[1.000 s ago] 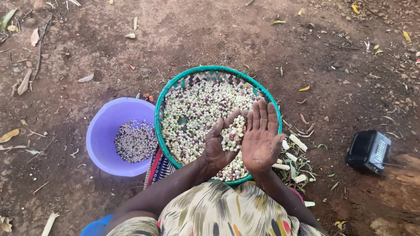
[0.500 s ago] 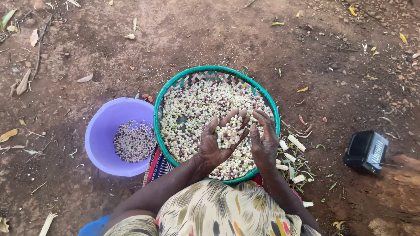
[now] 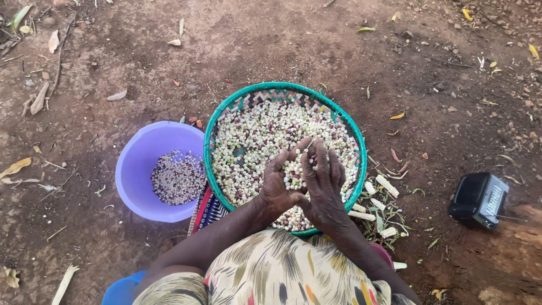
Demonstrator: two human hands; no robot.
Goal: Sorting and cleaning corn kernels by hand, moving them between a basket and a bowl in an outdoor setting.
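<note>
Bare reddish-brown earth [image 3: 293, 45], packed and gritty, scattered with dry leaves, twigs and small stones.

Round woven basket tray with a teal-green rim [image 3: 226, 110], centre of scene, just in front of the person's lap. Fill: a shallow bed of loose maize kernels [image 3: 248, 141], mostly creamy white, some dark red and purplish, smooth and pebbly.

Left hand [image 3: 278, 189] over the near part of the tray, palm turned up and cupped, fingers loosely curled, a small heap of kernels lying in it. Right hand [image 3: 323, 186] just beside it, back of hand up, fingers straight and slightly spread over the cupped palm, heels of the two hands touching. Not a pinch; whether the right fingertips press on the kernels cannot be told.

Left of the tray, rim touching it: round lilac plastic basin [image 3: 141, 152], smooth-walled, with a low mound of darker, speckled purple-and-white kernels [image 3: 178, 178] at the bottom.

Right of the tray, on the ground: stripped pale cobs [image 3: 387, 186], short and rough, among green husk scraps.

Far right: small black boxy device [image 3: 479, 199] with a grille face.

Near edge: person's patterned cloth [image 3: 282, 271], cream with yellow, black and red strokes.
</note>
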